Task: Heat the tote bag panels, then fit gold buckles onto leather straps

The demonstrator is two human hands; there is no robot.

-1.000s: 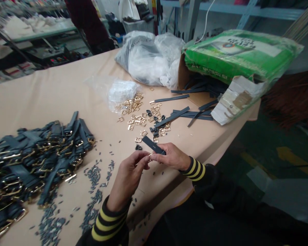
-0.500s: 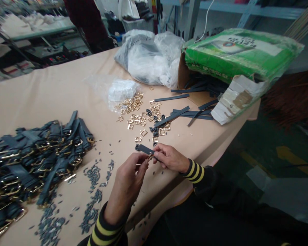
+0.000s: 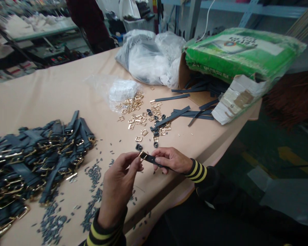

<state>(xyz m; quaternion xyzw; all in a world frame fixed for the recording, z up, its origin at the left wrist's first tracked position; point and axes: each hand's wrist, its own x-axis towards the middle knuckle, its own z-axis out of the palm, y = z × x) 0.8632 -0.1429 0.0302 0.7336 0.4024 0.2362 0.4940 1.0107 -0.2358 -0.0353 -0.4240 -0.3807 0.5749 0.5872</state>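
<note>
The dark strap point(image 3: 152, 159) now lies level, swung down from a second ago, right hand point(image 3: 170, 160) pinching it, left hand point(image 3: 123, 171) pinching the gold buckle point(image 3: 141, 154) at its nine-o'clock end.

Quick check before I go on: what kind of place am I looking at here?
Probably a small workshop assembling straps: a heap of finished dark straps, loose gold buckles on the table, and storage shelves behind.
</note>
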